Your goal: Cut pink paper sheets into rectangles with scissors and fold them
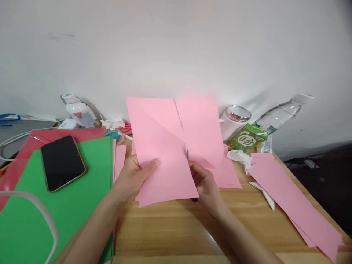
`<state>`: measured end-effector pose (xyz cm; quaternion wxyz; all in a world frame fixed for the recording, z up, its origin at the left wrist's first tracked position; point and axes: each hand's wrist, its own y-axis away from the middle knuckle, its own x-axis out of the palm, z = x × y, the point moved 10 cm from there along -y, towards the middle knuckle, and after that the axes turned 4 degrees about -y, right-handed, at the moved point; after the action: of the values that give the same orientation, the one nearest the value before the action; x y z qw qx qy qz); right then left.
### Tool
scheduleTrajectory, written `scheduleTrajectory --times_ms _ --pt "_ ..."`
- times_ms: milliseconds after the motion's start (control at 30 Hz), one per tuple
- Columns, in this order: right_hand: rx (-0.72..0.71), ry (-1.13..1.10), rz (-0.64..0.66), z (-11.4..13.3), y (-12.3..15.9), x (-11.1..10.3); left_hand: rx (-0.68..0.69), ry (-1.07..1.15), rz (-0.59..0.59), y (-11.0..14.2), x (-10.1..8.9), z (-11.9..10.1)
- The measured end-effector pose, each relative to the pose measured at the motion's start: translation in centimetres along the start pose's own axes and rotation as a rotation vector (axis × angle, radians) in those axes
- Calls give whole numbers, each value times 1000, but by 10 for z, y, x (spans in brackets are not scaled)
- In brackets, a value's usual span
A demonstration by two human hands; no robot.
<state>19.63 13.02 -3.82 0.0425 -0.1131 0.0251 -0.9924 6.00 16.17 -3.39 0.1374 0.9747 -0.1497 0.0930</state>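
A pink sheet of paper (162, 179) is held up above the wooden table, with a long cut splitting its upper part in two. My left hand (134, 174) pinches its left side, thumb on top and fingers behind. My right hand (205, 183) is closed round scissors (194, 200), whose dark handle is mostly hidden by the hand and the paper. A sliver of blade shows at the cut. The right-hand flap (202, 128) stands apart from the left part at the top. More pink paper (228, 172) lies on the table behind.
To the left, a black phone (63, 163) rests on green sheets (90, 172). Pink strips (291, 201) lie at the right edge. Along the wall stand a white bottle (81, 112), a white mug (232, 123), a green packet (246, 139) and a tilted clear bottle (280, 115).
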Motion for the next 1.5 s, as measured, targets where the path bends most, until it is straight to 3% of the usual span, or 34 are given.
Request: scheduleTrajectory --times_ms 333,467,567,700,967,1267,1500 --pt "3 16 3 0 0 1 -24 -19 -17 1 -4 2" --pt "46 -13 20 -2 0 4 51 -42 40 -3 -6 -8" --pt "87 -26 52 -7 2 8 108 15 -24 -6 -16 -16" --pt "118 -70 97 -13 4 15 71 14 -158 -7 -31 -13" --pt "62 2 101 7 1 17 102 22 -145 -5 -28 -16" --pt "127 -98 124 -9 5 17 122 -16 -145 -3 -31 -21" --pt "137 -133 142 -8 4 19 184 -69 -176 -4 -38 -22"
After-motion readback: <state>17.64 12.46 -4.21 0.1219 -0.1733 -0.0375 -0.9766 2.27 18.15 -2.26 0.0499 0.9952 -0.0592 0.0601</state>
